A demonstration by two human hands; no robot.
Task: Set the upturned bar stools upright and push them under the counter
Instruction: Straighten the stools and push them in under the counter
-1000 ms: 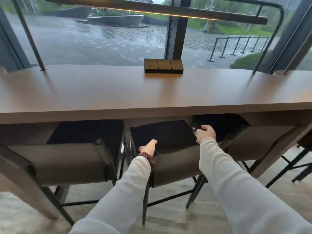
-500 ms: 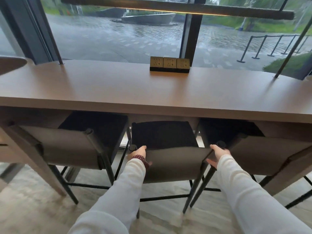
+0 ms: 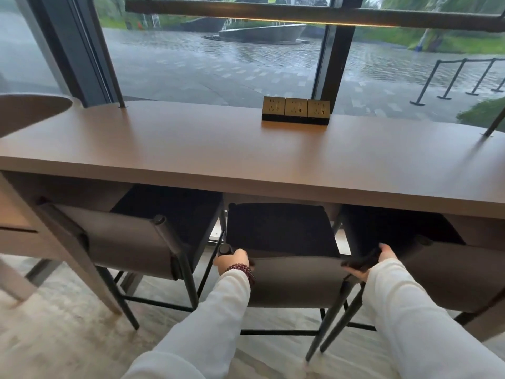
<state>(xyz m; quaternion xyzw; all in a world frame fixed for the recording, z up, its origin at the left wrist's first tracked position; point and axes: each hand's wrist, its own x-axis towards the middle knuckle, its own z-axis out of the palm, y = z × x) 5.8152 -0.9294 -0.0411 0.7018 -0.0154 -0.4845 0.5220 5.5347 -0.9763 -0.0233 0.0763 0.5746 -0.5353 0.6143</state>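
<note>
Beneath a wall of tall windows, a long brown counter (image 3: 191, 149) runs across the view, bearing only a block of three brass-faced sockets (image 3: 296, 110) near its far edge. A slim light bar (image 3: 300, 16) hangs above it, and thin dark rods rise from its surface at either side. Outside lie wet paving (image 3: 191, 67) and a row of stanchions (image 3: 451, 77). The edge of a round table (image 3: 27, 110) shows at far left, and the floor (image 3: 54, 324) is pale and mottled. Three stools stand upright on the floor with dark seats reaching under the counter's front edge and grey backrests toward the viewer: a left stool (image 3: 131, 242), the middle stool (image 3: 295, 280) and a right stool (image 3: 451, 274). The left hand (image 3: 232, 259), with a bead bracelet (image 3: 241, 269) at the wrist, grasps the upper left corner of the middle stool's backrest beside its post cap. The right hand (image 3: 374, 262) curls round the dark post at the upper right corner. One second earlier the right hand lay farther forward beside the seat; half a second earlier both hands already held these corners. The view has since swung left, bringing the round table into frame.
</note>
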